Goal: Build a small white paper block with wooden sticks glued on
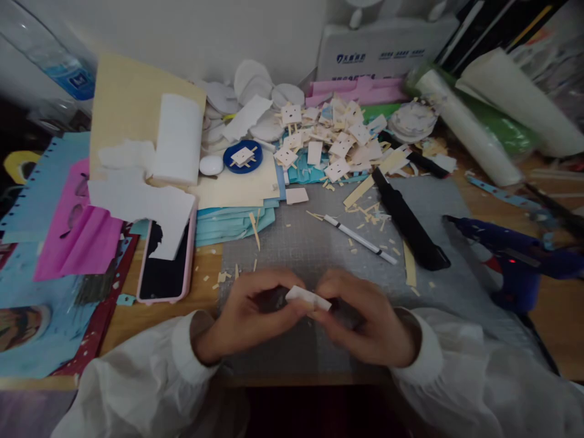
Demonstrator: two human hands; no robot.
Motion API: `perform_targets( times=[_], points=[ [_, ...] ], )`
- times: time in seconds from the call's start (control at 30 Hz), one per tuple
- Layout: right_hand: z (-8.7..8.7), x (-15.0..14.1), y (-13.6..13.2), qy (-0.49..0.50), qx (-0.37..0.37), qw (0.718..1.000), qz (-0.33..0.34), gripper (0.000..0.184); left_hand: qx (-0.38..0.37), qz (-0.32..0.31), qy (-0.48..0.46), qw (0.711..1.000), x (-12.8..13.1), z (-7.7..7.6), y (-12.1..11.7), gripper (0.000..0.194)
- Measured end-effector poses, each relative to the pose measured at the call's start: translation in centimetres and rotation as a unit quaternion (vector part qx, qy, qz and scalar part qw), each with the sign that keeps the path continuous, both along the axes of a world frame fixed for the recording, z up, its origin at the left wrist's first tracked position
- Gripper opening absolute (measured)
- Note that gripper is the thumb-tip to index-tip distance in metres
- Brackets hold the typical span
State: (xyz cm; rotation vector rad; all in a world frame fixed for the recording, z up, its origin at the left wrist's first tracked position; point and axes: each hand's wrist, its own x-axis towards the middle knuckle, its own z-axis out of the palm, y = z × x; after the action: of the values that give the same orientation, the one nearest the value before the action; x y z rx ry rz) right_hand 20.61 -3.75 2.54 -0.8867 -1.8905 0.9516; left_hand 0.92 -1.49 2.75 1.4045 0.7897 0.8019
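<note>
Holds a small white piece (pixel 310 297) pinched between left hand (pixel 262 304) and right hand (pixel 365 310), close together at the fingertips — just over the grey cutting mat (pixel 292 243), on the near side of a white pen-like tool (pixel 360 239).

Mat (pixel 292 243) central on desk (pixel 552 340), left hand (pixel 260 304) and right hand (pixel 367 316) over its front part with small piece (pixel 308 298) between; pen (pixel 360 239) behind them to the right, then long-handled tool (pixel 406 216), then glue gun (pixel 511 249) further right. Phone (pixel 152 283) left of mat, partly under torn sheet (pixel 132 198). Cut-out pile (pixel 340 143) at the back, router (pixel 387 48) behind it, rolls (pixel 477 131) to its right, round lid (pixel 229 163) to its left with one cut-out on it.
</note>
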Motion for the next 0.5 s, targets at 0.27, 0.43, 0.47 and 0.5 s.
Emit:
perform_targets(
  times=[0.27, 0.43, 0.47, 0.5],
  points=[
    [0.1, 0.7, 0.0, -0.086, 0.092, 0.990, -0.062, 0.051, -0.041, 0.038, 0.006, 0.998, -0.1, 0.6, 0.4, 0.011],
    [-0.1, -0.5, 0.0, -0.196, 0.110, 0.974, 0.026, 0.014, -0.038, 0.179, 0.008, 0.983, -0.6, -0.4, 1.7, 0.018],
    [-0.1, -0.7, -0.3, -0.204, 0.130, 0.970, 0.026, 0.019, -0.033, 0.204, 0.012, 0.978, -0.7, -0.6, 1.9, 0.019],
    [0.1, -0.8, -0.8, -0.205, 0.153, 0.967, 0.021, 0.022, -0.027, 0.220, 0.017, 0.975, -0.8, -0.7, 2.2, 0.020]
  ],
)
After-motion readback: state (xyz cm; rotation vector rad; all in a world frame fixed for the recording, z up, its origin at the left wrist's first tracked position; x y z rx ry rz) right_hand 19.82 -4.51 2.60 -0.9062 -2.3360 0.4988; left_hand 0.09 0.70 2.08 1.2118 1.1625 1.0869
